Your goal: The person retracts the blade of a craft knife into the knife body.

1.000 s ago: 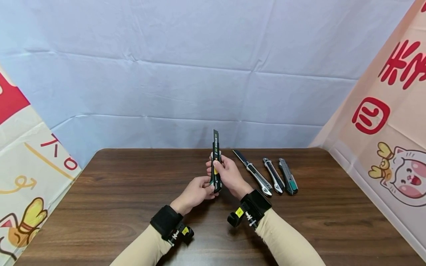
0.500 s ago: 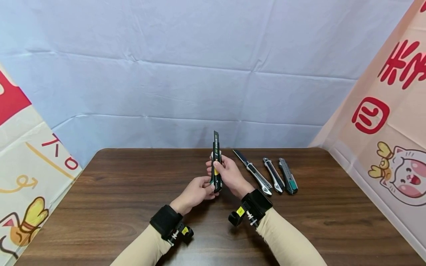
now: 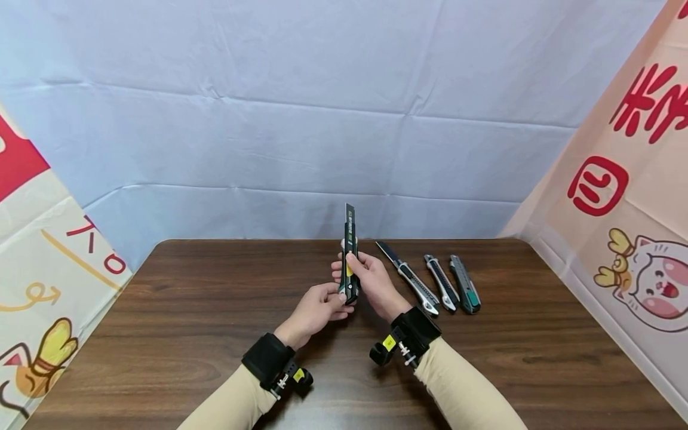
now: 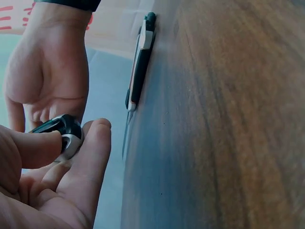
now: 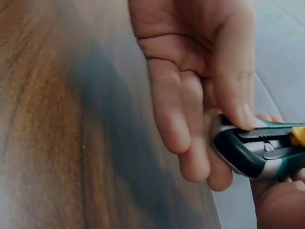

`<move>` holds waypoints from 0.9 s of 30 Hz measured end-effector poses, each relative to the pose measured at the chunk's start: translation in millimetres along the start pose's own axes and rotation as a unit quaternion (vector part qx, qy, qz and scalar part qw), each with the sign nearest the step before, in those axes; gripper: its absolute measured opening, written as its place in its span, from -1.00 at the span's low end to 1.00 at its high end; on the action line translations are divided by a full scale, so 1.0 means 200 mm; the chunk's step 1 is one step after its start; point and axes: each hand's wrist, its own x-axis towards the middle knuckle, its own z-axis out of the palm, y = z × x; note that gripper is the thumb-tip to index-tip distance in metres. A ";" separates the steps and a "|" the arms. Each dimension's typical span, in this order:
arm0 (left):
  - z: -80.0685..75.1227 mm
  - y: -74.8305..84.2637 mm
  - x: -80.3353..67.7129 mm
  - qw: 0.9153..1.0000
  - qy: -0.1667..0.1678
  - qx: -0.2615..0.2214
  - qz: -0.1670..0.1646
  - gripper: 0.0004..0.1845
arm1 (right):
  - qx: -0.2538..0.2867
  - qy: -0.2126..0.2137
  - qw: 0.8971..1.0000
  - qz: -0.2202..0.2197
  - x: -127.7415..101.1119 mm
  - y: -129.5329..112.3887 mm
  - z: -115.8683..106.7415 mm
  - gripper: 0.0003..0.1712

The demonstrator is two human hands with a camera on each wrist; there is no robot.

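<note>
A snap-off utility knife [image 3: 350,236], black with green and grey trim, is held upright between the two hands, its blade out at the top. My right hand [image 3: 373,283] grips the handle, with the thumb on the front at the yellow slider [image 5: 299,136]. Down at the butt end, my left hand [image 3: 317,310] pinches the handle between thumb and fingers. The left wrist view shows that butt [image 4: 71,129] close up, the left thumb pressed to its side. Most of the handle's back is hidden by the right fingers.
To the right on the brown table [image 3: 215,352] lie a silver-black knife [image 3: 414,283] with its blade out, a shorter silver-black knife [image 3: 442,285] and a grey knife [image 3: 464,286] with a green part. Pale cloth [image 3: 322,119] hangs behind the table.
The utility knife has shifted slightly up and away. The right thumb has moved up with it; the left hand keeps its pinch at the butt. The knives on the table have not moved.
</note>
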 end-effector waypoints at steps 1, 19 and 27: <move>0.00 0.00 0.00 1.000 0.001 0.001 0.002 -0.64 | 0.000 0.003 1.000 0.003 0.00 0.00 0.00 -0.52; 0.00 0.01 0.00 0.999 0.002 0.032 0.005 -0.65 | -0.031 0.041 0.999 -0.002 0.00 0.04 0.04 -0.59; 0.00 0.01 -0.01 0.999 0.000 0.032 0.004 -0.64 | -0.033 0.028 0.999 0.001 0.00 0.03 0.04 -0.60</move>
